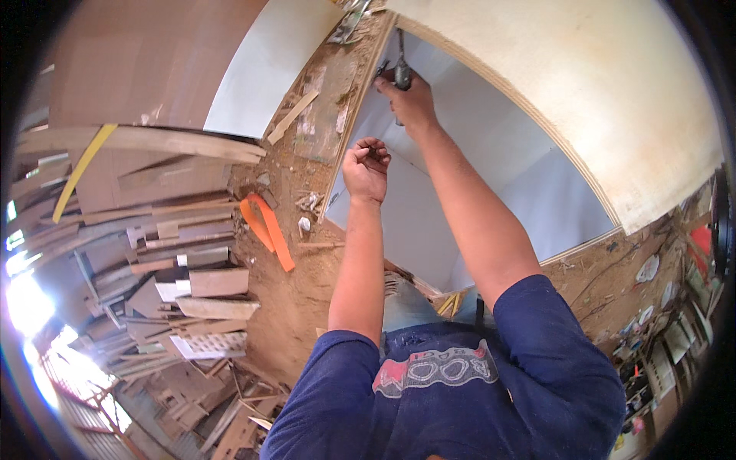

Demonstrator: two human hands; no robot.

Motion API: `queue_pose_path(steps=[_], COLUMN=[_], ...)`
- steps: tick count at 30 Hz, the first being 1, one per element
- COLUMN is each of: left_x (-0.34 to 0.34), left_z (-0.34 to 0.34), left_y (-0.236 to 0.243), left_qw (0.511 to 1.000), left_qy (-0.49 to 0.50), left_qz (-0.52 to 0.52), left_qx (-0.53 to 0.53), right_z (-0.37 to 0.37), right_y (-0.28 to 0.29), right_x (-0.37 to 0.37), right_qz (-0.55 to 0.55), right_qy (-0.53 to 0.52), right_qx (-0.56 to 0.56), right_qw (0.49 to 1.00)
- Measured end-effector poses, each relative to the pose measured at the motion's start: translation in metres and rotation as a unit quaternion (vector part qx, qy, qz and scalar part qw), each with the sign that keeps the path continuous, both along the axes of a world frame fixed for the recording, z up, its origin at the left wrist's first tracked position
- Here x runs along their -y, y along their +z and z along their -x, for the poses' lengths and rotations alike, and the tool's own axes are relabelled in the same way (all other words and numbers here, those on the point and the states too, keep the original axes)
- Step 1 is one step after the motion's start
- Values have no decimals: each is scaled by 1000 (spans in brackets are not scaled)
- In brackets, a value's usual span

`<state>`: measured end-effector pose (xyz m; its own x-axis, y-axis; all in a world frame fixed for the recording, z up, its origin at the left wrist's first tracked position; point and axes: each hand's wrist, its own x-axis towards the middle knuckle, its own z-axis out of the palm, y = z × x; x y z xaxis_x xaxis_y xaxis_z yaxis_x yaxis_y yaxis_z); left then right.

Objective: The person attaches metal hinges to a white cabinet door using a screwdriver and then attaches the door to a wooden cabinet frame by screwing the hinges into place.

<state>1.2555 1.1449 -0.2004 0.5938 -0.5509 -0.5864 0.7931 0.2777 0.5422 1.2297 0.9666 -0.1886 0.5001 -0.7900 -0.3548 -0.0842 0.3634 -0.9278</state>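
Observation:
My right hand (412, 103) reaches inside a wooden cabinet box (452, 146) with pale grey inner faces. Its fingers are closed round a screwdriver (402, 74), whose shaft points away toward the box's far corner. Beside the fingertips, a small dark metal piece (382, 68) sits at the left panel's edge; its kind is unclear. My left hand (367, 170) is near the left panel, palm up with the fingers curled in. Something small and dark shows in that palm, too small to name.
A large pale board (583, 84) forms the cabinet's right side. On the sandy floor lie an orange strap (267, 230) and a wood strip (293, 117). Stacked offcuts (203, 307) fill the left, below a large brown panel (153, 61). Clutter (659, 345) lines the right.

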Motion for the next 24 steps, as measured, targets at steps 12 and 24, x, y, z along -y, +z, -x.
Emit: queue_pose_path(steps=[12,24], left_x=[-84,-195], left_z=[45,55], left_y=[-18,-35], left_qw=[996,990], left_qy=[31,61], left_qz=[-83,-98], left_qx=[-28,-76], right_z=[-3,118], right_y=[18,16], right_x=[-41,-255], right_qz=[10,99], right_qy=[-62,373], right_qx=[-26,-128], right_qw=[998,914])
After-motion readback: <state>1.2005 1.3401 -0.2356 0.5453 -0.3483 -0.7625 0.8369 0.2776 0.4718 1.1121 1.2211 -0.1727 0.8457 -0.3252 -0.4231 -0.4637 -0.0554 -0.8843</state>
